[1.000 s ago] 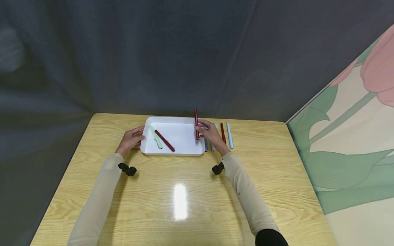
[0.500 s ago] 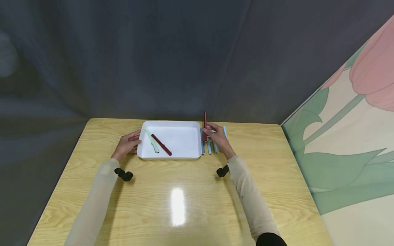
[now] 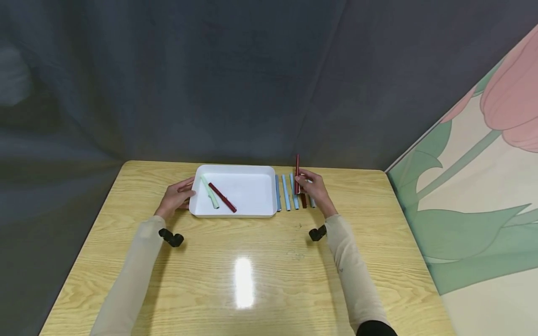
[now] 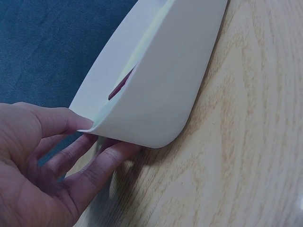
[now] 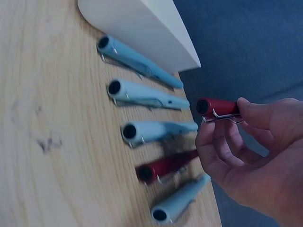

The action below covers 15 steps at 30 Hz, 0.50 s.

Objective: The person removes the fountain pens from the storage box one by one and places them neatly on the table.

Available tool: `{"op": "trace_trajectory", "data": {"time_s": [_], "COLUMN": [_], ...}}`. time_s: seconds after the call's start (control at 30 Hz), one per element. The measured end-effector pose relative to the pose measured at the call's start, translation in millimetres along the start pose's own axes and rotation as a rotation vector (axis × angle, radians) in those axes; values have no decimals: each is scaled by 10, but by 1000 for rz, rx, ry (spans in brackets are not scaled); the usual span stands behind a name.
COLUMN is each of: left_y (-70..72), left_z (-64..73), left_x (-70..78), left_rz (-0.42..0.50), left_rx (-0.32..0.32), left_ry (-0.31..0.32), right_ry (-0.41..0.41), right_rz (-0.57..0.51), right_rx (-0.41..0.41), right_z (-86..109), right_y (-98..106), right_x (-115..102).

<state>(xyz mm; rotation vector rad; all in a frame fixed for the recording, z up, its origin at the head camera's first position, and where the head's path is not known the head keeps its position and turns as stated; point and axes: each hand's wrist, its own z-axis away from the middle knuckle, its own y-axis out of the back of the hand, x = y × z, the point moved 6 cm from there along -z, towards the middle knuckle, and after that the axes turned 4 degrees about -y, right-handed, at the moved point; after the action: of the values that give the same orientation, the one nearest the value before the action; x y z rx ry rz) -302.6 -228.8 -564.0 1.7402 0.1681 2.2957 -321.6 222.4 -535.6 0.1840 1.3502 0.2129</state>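
Note:
My right hand (image 3: 314,188) pinches a dark red pen (image 5: 220,108) with a metal clip, held above a row of pens right of the white tray (image 3: 254,212). Blue pens, such as this one (image 3: 286,192), and another red pen (image 5: 163,170) lie side by side in that row. At the tray's left end, my left hand (image 3: 174,198) grips the wall, its thumb over the rim and its fingers on the outside, as the left wrist view shows. Inside the tray lie a pale green pen (image 3: 209,192) and a red pen (image 3: 222,198), both slanted.
The wooden table (image 3: 201,280) ends at its back edge just behind the tray and pens. A dark curtain (image 3: 210,84) hangs behind it, and a flower-patterned cloth (image 3: 475,224) is on the right.
My right hand has carried the red pen rightward, from over the tray's right rim to above the pens on the table. The left hand stays on the tray.

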Motion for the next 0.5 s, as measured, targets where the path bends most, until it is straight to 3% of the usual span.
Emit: {"op": "trace_trajectory", "data": {"time_s": [0.5], "left_y": [7], "left_z": [-39], "left_x": [-39], "left_rz": [10], "left_rx": [16], "left_ry": [5], "right_ry": [-7], "right_rz": [20], "right_rx": [46], "right_z": [5], "right_y": [408], "right_x": [134]}}
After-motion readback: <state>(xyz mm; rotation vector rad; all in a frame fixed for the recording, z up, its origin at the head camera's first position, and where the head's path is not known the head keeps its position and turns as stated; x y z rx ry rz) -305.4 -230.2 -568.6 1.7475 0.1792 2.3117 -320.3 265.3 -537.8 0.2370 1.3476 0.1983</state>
